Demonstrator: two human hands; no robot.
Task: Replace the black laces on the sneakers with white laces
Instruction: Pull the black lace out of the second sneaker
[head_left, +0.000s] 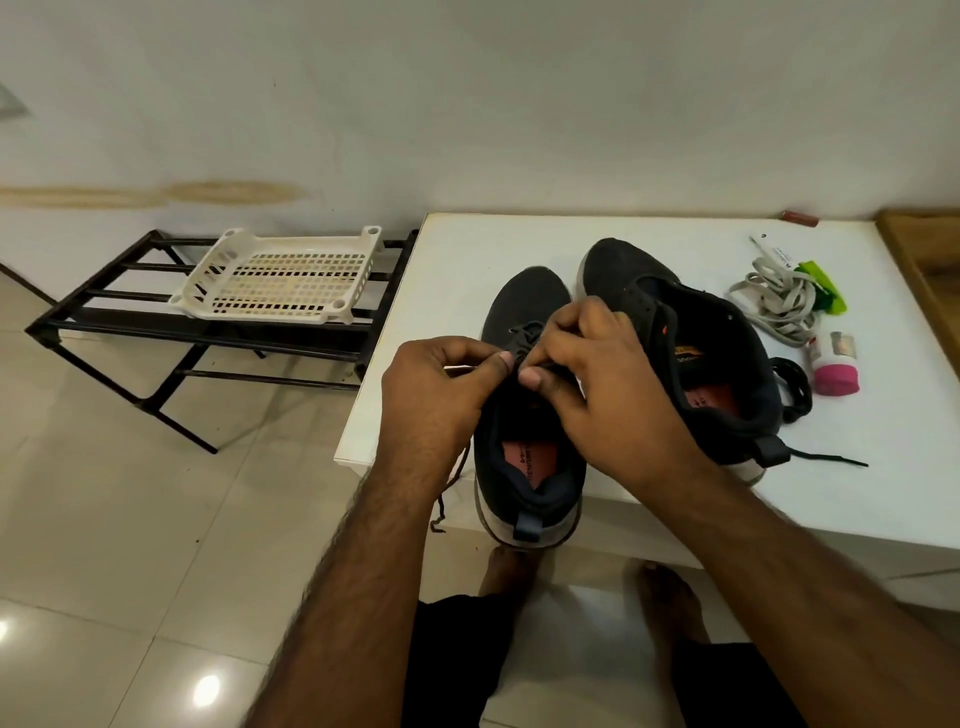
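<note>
While both sneakers sit on the white table (649, 519), left hand (441, 387) and right hand (602, 387) pinch the near sneaker's (524, 467) black lace (527, 335) — fingers clamped.

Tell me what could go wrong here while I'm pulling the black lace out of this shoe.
The near shoe has its heel over the table edge, so a hard tug from either hand, left or right, might drag it off. The loose lace end dangling below the edge could snag.

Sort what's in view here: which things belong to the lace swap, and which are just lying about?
Job: near sneaker, far sneaker, its removed black lace, white laces, left hand, right hand.
Lying about: pink-capped bottle, green packet, plastic tray, black rack.
</note>
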